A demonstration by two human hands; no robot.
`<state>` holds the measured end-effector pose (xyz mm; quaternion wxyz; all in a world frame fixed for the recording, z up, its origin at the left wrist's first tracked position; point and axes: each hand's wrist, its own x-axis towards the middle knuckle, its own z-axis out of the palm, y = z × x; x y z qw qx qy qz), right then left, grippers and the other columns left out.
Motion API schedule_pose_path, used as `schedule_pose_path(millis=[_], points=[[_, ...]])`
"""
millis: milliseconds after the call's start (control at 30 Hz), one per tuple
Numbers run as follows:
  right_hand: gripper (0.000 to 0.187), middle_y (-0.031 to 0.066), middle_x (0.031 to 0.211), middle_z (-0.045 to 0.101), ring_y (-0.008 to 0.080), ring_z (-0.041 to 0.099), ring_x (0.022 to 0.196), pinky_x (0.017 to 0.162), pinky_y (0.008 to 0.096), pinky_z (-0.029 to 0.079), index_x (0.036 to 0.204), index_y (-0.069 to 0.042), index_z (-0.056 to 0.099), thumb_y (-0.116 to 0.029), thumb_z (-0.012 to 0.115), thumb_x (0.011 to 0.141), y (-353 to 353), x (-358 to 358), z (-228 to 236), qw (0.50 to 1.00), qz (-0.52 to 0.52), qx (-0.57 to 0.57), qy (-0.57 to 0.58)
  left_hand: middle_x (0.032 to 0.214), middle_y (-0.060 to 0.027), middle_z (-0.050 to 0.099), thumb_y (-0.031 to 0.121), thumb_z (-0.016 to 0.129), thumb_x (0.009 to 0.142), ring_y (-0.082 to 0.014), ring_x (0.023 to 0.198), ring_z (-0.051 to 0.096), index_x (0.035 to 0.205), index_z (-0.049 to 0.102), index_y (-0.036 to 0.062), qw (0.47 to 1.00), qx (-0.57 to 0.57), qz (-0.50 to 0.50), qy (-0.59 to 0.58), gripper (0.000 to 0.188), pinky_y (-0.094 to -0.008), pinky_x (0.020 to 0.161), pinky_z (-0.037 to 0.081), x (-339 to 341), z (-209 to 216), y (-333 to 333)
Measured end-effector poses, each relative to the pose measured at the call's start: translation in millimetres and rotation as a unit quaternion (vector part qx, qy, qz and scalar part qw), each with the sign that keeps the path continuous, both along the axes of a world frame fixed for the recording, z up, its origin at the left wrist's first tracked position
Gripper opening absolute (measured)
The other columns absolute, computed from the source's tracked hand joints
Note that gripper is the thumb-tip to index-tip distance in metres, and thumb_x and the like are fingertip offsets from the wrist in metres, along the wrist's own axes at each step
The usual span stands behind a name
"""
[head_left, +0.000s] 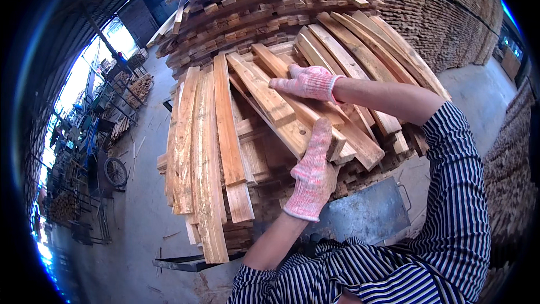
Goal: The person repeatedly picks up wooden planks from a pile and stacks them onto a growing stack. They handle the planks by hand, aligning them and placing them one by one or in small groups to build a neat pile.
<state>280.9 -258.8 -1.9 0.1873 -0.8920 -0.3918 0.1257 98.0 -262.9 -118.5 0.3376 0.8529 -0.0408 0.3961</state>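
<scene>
Both my hands wear pink-and-white knit gloves and work at a heap of long sawn wooden planks. My left hand (314, 175) grips the near end of a wooden plank (296, 137), its thumb lying up along the wood and its other fingers hidden underneath. Farther up, my right hand (309, 83) reaches across from the right and holds another wooden plank (306, 110) partway along its length; some of its fingertips are out of sight behind the wood. A shorter piece (270, 101) slants on top, left of both hands.
Loose planks (202, 174) lie lengthwise on the left, and more planks (360, 56) fan out on the right. Behind rises a tall lumber stack (242, 22). A metal sheet (365, 208) sits below the pile near me. A wheel (116, 172) stands at far left.
</scene>
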Motion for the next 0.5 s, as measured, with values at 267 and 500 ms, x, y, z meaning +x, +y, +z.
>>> schedule_pose_path(millis=[267, 500], points=[[0.070, 0.0207, 0.108, 0.070, 0.0255, 0.069, 0.099, 0.084, 0.0371, 0.055, 0.113, 0.005, 0.067, -0.056, 0.075, 0.079, -34, -25, 0, 0.973, -0.023, 0.078, 0.215, 0.116, -0.0120, 0.063, 0.008, 0.080, 0.072, -0.0260, 0.107, 0.064, 0.117, 0.061, 0.0070, 0.883, -0.435, -0.136, 0.112, 0.050, -0.0343, 0.091, 0.052, -50, 8, 2], [0.052, 0.0150, 0.101, 0.069, 0.0182, 0.069, 0.085, 0.076, 0.0308, 0.058, 0.116, 0.005, 0.061, -0.039, 0.071, 0.089, -81, -78, 3, 0.847, 0.012, 0.218, 0.485, 0.110, -0.0085, 0.059, 0.016, 0.075, 0.083, -0.0193, 0.102, 0.062, 0.125, 0.054, 0.0065, 0.711, -0.644, -0.254, 0.123, 0.048, -0.0321, 0.084, 0.054, -96, 35, -11]])
